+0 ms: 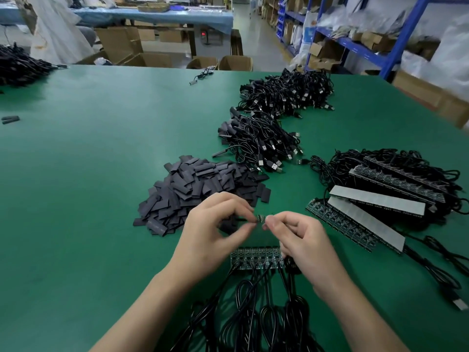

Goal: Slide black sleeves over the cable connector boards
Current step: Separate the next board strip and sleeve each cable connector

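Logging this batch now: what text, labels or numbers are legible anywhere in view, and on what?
Nothing reads clearly.
Red display under the far table: glowing marks, too small to read.
Black sleeves: faint pale print on a front one, too blurred.
White bag on the blue shelving: blue print, too blurred.
Connector boards: no legible marking.

My fingers (241, 229) hide most of the tiny board (261, 218). The cables (269, 323) run off the bottom. The shelves (360, 47) look blurry.
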The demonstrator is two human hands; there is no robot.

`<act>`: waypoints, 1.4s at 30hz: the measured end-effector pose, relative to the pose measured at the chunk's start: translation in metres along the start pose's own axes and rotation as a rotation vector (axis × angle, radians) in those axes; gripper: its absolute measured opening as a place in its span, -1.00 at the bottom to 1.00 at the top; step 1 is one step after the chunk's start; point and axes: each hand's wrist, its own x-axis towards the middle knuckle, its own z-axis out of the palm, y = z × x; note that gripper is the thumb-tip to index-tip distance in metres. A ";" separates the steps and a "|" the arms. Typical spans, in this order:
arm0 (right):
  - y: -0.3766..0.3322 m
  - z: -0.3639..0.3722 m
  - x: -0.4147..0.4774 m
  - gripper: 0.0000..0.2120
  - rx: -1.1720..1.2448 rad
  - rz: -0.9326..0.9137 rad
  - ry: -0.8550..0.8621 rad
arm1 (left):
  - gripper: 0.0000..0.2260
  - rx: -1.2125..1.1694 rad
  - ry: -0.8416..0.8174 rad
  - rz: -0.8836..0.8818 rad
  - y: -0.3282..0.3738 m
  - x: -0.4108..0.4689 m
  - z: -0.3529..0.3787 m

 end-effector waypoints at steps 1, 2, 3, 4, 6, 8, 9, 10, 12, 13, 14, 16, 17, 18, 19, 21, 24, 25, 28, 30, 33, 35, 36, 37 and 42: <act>-0.001 0.001 0.000 -0.69 0.036 0.023 -0.032 | -0.86 0.009 0.017 0.031 -0.001 -0.003 0.001; -0.002 0.001 0.000 -0.71 0.072 0.039 -0.063 | -0.86 0.011 0.029 0.051 -0.002 -0.006 0.003; -0.002 0.001 0.000 -0.75 0.101 0.050 -0.094 | -0.86 0.005 0.037 0.062 -0.004 -0.009 0.005; -0.002 0.000 0.000 -0.80 0.122 0.056 -0.123 | -0.87 -0.004 0.043 0.068 -0.005 -0.011 0.006; -0.002 -0.001 0.001 -0.85 0.154 0.060 -0.163 | -0.87 -0.028 0.029 0.068 -0.006 -0.013 0.005; 0.000 -0.004 0.002 -0.81 0.188 0.070 -0.172 | -0.90 -0.069 -0.013 0.056 -0.007 -0.014 0.005; 0.001 -0.004 0.002 -0.77 0.188 0.077 -0.172 | -0.92 -0.090 -0.032 0.049 -0.007 -0.015 0.005; 0.001 -0.004 0.002 -0.76 0.180 0.082 -0.171 | -0.93 -0.108 -0.043 0.041 -0.007 -0.015 0.005; 0.001 -0.003 0.003 -0.81 0.164 0.086 -0.187 | -0.91 -0.135 -0.042 0.026 -0.007 -0.015 0.006; 0.000 -0.003 0.003 -0.82 0.161 0.089 -0.203 | -0.89 -0.145 -0.034 0.019 -0.007 -0.014 0.007; 0.000 -0.003 0.003 -0.82 0.164 0.089 -0.216 | -0.89 -0.151 -0.027 0.007 -0.008 -0.014 0.007; 0.000 -0.003 0.002 -0.85 0.167 0.084 -0.227 | -0.88 -0.142 -0.027 -0.038 -0.009 -0.014 0.006; 0.000 -0.003 0.002 -0.89 0.152 0.080 -0.221 | -0.83 -0.134 -0.033 -0.060 -0.010 -0.014 0.006; 0.001 -0.003 0.002 -0.94 0.127 0.076 -0.209 | -0.78 -0.121 -0.039 -0.071 -0.010 -0.014 0.006; 0.001 -0.002 0.002 -0.95 0.098 0.067 -0.194 | -0.75 -0.100 -0.039 -0.067 -0.011 -0.014 0.006; 0.003 -0.002 0.002 -0.91 0.050 0.051 -0.166 | -0.74 -0.039 -0.018 -0.037 -0.012 -0.014 0.006; 0.003 -0.001 0.002 -0.85 0.032 0.049 -0.149 | -0.78 -0.009 0.007 -0.015 -0.014 -0.013 0.006; 0.003 -0.001 0.002 -0.81 0.029 0.048 -0.149 | -0.80 -0.014 0.007 -0.012 -0.014 -0.013 0.006; 0.005 -0.001 0.002 -0.77 0.047 0.057 -0.147 | -0.82 -0.038 0.020 -0.008 -0.016 -0.012 0.006; 0.005 -0.002 0.003 -0.83 0.077 0.061 -0.143 | -0.82 -0.058 0.032 -0.022 -0.018 -0.012 0.005; 0.004 -0.003 0.004 -0.85 0.081 0.063 -0.141 | -0.82 -0.085 0.026 -0.036 -0.019 -0.013 0.006; 0.003 -0.003 0.003 -0.85 0.072 0.057 -0.146 | -0.82 -0.094 0.015 -0.039 -0.019 -0.013 0.007; 0.003 -0.003 0.004 -0.84 0.065 0.054 -0.147 | -0.81 -0.098 0.011 -0.042 -0.019 -0.013 0.007; 0.003 -0.003 0.003 -0.85 0.061 0.053 -0.149 | -0.80 -0.101 0.007 -0.046 -0.019 -0.013 0.007; 0.004 -0.005 0.004 -0.90 0.073 0.068 -0.171 | -0.82 -0.123 0.006 -0.053 -0.020 -0.013 0.007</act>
